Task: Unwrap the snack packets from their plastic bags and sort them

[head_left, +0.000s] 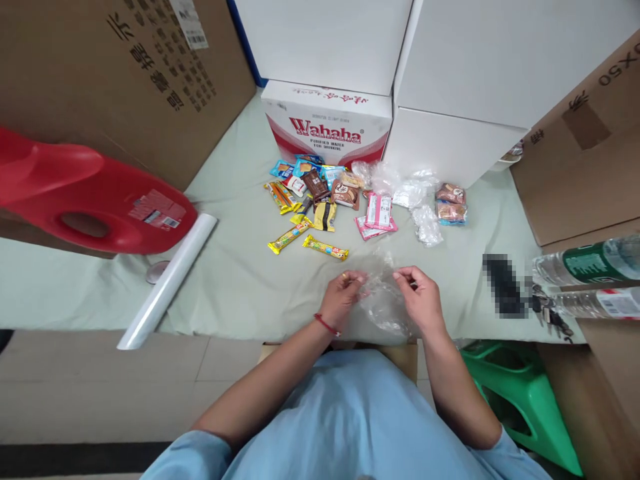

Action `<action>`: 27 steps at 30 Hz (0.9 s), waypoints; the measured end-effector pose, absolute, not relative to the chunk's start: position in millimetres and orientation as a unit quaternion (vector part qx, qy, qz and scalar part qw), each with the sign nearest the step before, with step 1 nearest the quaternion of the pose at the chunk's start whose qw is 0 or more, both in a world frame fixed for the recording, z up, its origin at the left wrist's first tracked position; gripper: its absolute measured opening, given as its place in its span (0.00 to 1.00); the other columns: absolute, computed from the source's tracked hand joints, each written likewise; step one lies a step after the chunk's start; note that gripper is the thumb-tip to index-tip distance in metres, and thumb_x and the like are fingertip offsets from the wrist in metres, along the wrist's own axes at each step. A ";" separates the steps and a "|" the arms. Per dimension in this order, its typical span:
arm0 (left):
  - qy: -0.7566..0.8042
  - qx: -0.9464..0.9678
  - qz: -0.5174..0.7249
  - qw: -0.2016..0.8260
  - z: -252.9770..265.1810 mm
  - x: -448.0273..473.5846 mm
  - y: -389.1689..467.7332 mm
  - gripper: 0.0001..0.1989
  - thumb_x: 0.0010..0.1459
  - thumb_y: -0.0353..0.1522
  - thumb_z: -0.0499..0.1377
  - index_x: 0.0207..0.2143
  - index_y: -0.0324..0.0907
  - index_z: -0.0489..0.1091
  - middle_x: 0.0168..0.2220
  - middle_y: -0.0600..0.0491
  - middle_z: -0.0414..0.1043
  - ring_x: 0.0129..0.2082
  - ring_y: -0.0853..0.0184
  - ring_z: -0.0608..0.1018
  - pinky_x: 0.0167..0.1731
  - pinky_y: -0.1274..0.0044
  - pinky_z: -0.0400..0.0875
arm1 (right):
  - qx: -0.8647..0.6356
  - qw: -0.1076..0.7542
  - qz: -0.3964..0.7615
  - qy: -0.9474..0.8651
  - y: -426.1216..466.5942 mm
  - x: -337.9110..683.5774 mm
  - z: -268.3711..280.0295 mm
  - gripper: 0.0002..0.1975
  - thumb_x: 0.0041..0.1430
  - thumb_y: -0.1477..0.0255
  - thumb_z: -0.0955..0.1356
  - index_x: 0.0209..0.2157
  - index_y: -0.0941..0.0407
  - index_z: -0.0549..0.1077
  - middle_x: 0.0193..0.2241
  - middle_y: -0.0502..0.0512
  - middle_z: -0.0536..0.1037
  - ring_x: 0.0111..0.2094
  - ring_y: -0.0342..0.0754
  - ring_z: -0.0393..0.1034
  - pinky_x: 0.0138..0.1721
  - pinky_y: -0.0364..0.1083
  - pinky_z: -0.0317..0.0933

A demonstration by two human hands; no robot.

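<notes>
A clear plastic bag [385, 303] hangs between my two hands just over the table's front edge. My left hand [344, 293], with a red cord on the wrist, pinches one side of it. The other side is pinched by the fingertips of my right hand [417, 290]. Beyond them lie two yellow snack bars, one [325, 247] nearer and one [290, 237] farther left. Pink packets [379, 212] rest to their right. Behind sits a pile of wrapped snacks, among them a brown packet [345, 193] and a blue packet [307, 167]. Crumpled clear bags [415, 190] lie beside the pile.
A Wahaha water carton [330, 127] stands at the back. On the left are a red jug [100, 193] and a white roll [170, 280]. To the right lie keys [550, 313] and plastic bottles [590, 260]. A green stool [525, 393] is below the table.
</notes>
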State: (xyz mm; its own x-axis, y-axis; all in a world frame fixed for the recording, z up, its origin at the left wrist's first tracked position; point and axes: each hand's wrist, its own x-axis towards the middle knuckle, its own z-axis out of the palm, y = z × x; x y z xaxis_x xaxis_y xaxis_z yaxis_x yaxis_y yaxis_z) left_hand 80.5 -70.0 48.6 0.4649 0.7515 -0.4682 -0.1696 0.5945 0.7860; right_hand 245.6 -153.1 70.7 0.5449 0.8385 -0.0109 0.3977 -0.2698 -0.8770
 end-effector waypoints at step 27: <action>0.502 0.806 0.303 0.073 19.6 -16.3 -45.6 0.07 0.62 0.32 0.57 0.41 0.45 0.74 0.43 0.44 0.76 0.49 0.56 0.74 0.51 0.62 0.61 | -0.736 0.439 0.405 -0.320 -134.3 262.2 22.9 0.17 0.57 0.52 0.68 0.34 0.52 0.69 0.19 0.45 0.67 0.19 0.45 0.59 0.20 0.44 0.54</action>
